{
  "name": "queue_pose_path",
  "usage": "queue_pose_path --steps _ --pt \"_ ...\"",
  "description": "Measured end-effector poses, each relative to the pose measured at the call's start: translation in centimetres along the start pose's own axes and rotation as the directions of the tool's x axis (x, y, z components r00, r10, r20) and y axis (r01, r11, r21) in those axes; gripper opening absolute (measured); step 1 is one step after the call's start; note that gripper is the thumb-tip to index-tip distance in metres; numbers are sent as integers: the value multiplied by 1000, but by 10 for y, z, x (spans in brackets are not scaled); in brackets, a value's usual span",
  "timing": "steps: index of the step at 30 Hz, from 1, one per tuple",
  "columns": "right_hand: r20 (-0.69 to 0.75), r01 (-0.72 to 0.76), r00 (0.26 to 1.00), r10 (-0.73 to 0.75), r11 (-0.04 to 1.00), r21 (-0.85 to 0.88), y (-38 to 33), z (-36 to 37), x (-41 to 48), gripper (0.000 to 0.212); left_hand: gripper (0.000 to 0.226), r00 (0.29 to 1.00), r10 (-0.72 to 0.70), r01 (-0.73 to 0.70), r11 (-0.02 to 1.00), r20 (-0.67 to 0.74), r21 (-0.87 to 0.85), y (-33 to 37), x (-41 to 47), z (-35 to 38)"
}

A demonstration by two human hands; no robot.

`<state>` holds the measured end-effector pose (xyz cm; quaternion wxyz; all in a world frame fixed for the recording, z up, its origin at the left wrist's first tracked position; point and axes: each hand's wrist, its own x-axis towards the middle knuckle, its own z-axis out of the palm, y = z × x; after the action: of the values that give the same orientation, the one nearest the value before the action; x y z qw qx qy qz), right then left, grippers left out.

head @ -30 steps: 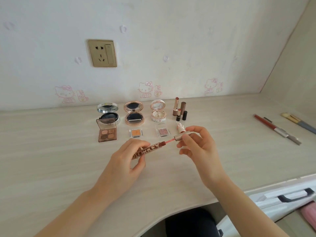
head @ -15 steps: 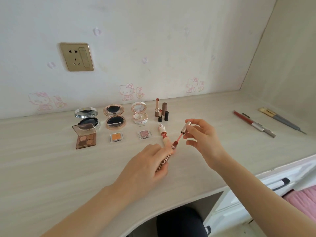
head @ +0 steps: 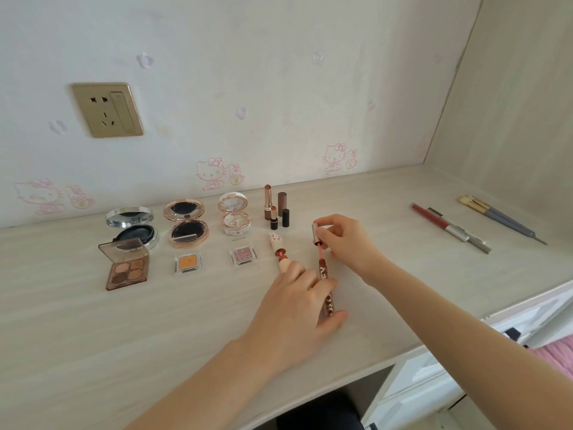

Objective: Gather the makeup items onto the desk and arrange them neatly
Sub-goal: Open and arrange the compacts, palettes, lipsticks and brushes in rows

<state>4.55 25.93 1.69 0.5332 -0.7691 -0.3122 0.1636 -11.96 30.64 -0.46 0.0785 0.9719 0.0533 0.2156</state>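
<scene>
My left hand (head: 297,308) holds a brown lip gloss tube (head: 325,285) low over the pale wooden desk (head: 93,330), the tube pointing away from me. My right hand (head: 347,243) pinches its silver cap (head: 315,234), with the pink wand pulled partly out of the tube. Just left of it lies a small figure-shaped lip tint (head: 279,252), opened. Behind stand open compacts (head: 186,225) (head: 234,218) (head: 133,228), an eyeshadow palette (head: 127,268), two small shadow pans (head: 187,262) (head: 243,255) and uncapped lipsticks (head: 274,209).
At the far right of the desk lie a red lip gloss (head: 434,220), a grey pen-like stick (head: 465,235) and two makeup brushes (head: 496,217). A wall socket (head: 107,110) sits above left. White drawers (head: 465,367) stand below the desk edge at right.
Both hands carried the gloss tube rightward and turned it from crosswise to lengthwise. The view swung right, so the row of items sits further left.
</scene>
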Motion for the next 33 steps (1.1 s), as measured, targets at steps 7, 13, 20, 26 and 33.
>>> queue_pose_path --steps 7,13,20,26,33 --pt "71 55 996 -47 993 -109 -2 8 17 17 65 996 81 -72 978 -39 194 -2 -2 2" --pt "110 88 992 -70 982 -169 -3 15 30 16 47 989 97 -74 978 -113 195 -10 -3 6" --pt "168 139 982 -91 943 -301 -7 30 40 19 40 989 63 -45 990 -133 137 -17 -1 8" --pt "199 177 975 -103 898 -404 -10 37 43 21 42 992 23 -7 991 -122 131 -20 -1 7" --pt "215 181 972 -93 882 -436 -7 38 45 22 40 991 32 -22 997 -129 76 -21 1 6"
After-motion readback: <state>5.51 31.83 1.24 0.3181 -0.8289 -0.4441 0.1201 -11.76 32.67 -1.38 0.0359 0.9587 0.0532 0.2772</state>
